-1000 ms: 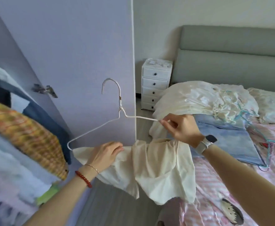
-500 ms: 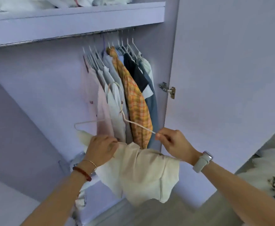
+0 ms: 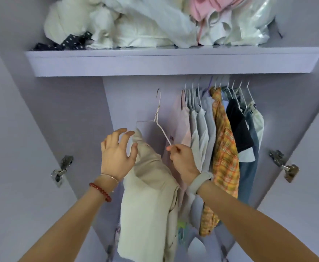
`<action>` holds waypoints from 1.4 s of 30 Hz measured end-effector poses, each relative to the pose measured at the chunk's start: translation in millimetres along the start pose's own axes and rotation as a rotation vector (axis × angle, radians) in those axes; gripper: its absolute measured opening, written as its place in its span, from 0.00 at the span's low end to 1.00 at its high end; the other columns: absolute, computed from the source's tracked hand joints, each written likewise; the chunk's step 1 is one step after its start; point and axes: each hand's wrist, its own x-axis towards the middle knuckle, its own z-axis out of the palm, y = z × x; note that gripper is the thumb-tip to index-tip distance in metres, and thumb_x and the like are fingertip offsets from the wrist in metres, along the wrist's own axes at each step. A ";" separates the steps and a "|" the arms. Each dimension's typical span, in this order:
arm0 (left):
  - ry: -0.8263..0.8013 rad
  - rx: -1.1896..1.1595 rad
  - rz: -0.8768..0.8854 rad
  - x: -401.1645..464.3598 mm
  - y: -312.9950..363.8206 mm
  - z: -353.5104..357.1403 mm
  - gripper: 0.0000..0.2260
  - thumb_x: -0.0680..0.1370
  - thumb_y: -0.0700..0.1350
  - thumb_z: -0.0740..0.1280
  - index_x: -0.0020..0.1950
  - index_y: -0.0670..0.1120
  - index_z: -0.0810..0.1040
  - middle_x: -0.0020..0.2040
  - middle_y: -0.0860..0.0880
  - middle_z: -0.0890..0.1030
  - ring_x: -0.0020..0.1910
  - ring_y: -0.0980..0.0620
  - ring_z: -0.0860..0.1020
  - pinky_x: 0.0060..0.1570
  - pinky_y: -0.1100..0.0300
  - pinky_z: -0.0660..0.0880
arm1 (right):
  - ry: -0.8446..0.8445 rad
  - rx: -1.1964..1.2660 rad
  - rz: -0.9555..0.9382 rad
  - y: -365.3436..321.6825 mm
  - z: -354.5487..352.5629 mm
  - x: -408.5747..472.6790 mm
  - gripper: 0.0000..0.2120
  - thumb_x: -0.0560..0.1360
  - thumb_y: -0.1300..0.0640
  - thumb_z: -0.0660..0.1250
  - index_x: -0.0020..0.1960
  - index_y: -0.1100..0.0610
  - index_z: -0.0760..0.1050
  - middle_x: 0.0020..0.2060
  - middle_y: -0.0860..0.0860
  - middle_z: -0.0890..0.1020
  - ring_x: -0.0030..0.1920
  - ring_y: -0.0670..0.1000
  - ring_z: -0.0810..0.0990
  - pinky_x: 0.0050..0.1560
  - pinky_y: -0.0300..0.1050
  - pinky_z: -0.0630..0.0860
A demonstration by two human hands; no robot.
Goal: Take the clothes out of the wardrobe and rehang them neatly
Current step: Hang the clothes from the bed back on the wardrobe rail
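Rail under the shelf (image 3: 173,61) is hiding behind its front edge; hook of the white hanger (image 3: 159,118) is blurring out below it. Right hand (image 3: 181,159) is pinching the hanger's right arm. Cream garment (image 3: 147,195) is draping beneath. Left hand (image 3: 117,154) is spreading wide against it.

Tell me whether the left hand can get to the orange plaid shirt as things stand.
Probably not directly: the cream garment and the right hand on the white hanger lie between the left hand and the orange plaid shirt.
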 end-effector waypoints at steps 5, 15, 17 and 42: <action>0.189 0.147 0.144 65.6 9.3 -3.8 0.22 0.74 0.49 0.57 0.65 0.43 0.73 0.66 0.37 0.71 0.65 0.35 0.68 0.58 0.40 0.67 | 0.141 -0.009 -0.040 -11.8 18.3 39.8 0.12 0.76 0.66 0.56 0.49 0.63 0.79 0.42 0.56 0.80 0.43 0.51 0.74 0.45 0.39 0.69; 0.310 0.368 0.344 164.4 6.4 36.2 0.31 0.75 0.52 0.62 0.75 0.50 0.55 0.74 0.40 0.58 0.73 0.36 0.50 0.66 0.34 0.45 | 0.365 -0.271 -0.079 -21.7 29.9 144.5 0.12 0.75 0.59 0.57 0.51 0.59 0.78 0.50 0.56 0.78 0.53 0.56 0.75 0.54 0.42 0.71; 0.366 0.379 0.368 168.5 1.7 45.3 0.29 0.75 0.54 0.60 0.75 0.51 0.56 0.74 0.40 0.59 0.73 0.37 0.50 0.66 0.34 0.45 | 0.413 -0.340 -0.053 -22.1 33.9 159.1 0.14 0.77 0.58 0.55 0.48 0.60 0.79 0.46 0.58 0.79 0.54 0.56 0.75 0.59 0.40 0.65; 0.008 -0.048 0.259 58.7 27.9 106.3 0.27 0.73 0.48 0.58 0.72 0.47 0.64 0.73 0.38 0.60 0.73 0.37 0.56 0.66 0.32 0.50 | 0.332 -0.716 -0.428 19.6 -34.5 30.8 0.21 0.75 0.67 0.59 0.68 0.64 0.66 0.65 0.62 0.70 0.67 0.60 0.68 0.69 0.48 0.62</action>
